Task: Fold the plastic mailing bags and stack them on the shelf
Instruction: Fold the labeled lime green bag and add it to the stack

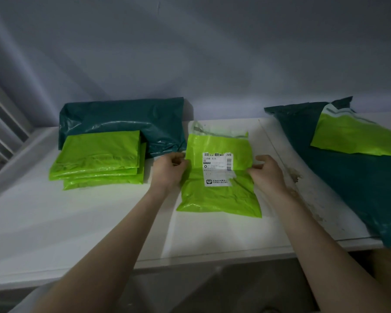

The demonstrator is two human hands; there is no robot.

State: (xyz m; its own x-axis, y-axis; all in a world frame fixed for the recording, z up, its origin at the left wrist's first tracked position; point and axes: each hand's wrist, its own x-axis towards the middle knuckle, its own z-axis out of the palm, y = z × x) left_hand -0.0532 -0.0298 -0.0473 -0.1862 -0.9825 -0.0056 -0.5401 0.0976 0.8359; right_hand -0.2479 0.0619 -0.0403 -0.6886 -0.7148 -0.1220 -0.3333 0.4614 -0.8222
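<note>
Midway, a labelled bag (219, 177) is pinched at its edges by the left hand (171, 169) and right hand (265, 173), beside a folded stack (99, 159); unfolded bags (352, 141) are left.

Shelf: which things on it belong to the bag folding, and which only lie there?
Part of the job:
labelled green bag, held at its sides by left hand and right hand
stack of folded green bags
unfolded bags at right

Only there:
white shelf
wall
</note>
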